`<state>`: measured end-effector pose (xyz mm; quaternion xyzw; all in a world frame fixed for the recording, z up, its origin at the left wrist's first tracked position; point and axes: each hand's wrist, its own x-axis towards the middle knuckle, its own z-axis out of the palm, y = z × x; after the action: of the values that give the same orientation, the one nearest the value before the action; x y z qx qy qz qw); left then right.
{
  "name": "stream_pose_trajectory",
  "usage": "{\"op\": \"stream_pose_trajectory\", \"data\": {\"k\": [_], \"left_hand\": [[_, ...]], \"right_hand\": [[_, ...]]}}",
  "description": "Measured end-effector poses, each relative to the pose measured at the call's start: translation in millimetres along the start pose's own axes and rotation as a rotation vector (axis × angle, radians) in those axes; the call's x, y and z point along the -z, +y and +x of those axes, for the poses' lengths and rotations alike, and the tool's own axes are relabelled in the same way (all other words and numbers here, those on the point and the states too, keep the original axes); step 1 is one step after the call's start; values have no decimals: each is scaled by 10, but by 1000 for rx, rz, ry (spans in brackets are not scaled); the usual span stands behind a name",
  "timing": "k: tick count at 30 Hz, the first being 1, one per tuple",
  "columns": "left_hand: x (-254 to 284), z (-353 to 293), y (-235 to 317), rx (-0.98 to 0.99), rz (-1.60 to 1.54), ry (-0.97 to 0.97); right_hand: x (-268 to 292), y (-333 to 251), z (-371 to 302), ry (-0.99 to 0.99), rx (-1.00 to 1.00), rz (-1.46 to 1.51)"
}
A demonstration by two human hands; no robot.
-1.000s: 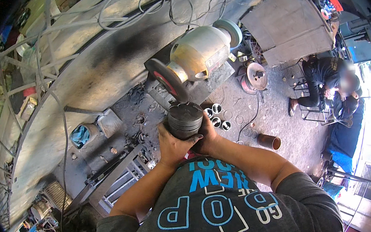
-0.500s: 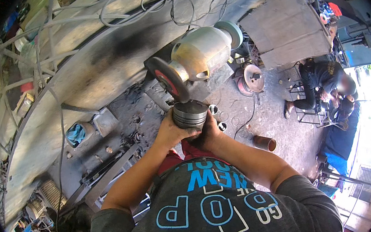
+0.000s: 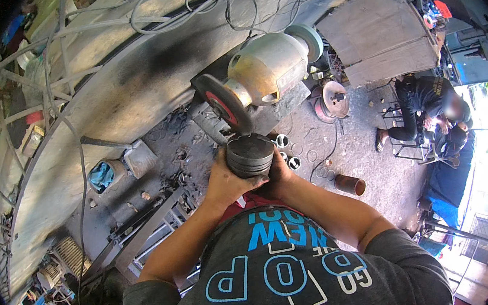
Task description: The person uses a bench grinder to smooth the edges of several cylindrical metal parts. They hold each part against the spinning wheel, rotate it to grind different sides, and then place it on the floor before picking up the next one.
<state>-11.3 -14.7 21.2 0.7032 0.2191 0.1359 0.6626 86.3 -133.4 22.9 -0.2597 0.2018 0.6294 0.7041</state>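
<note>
Both my hands hold a dark, ringed metal cylinder, like a piston, in front of my chest. My left hand wraps its left side and underside. My right hand grips the right side from below. The cylinder's top edge sits just under the dark grinding wheel of a bench grinder with a pale, rounded motor body; whether the two touch I cannot tell. A second, lighter wheel is on the grinder's far end.
Several small metal rings and sleeves lie on the dirty floor beside a rusty pipe piece. A metal frame stands at lower left. Cables hang on the wall. Another person crouches at right near a metal box.
I have brought the cylinder up and closer to the grinding wheel over the last second. Both hands have kept their grip on it.
</note>
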Motion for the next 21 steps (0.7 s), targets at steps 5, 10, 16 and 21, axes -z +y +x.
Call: {"op": "stream_pose_trajectory", "data": {"k": [5, 10, 16, 21], "left_hand": [[-111, 86, -33, 48, -17, -49], [-142, 84, -78, 21, -2, -22], [-20, -18, -71, -59, 85, 62], [41, -33, -40, -49, 161, 99]], "right_hand": [[-52, -76, -82, 133, 52, -23], [-118, -114, -114, 116, 19, -49], [-89, -56, 31, 32, -67, -68], [-55, -49, 181, -35, -128, -9]]}}
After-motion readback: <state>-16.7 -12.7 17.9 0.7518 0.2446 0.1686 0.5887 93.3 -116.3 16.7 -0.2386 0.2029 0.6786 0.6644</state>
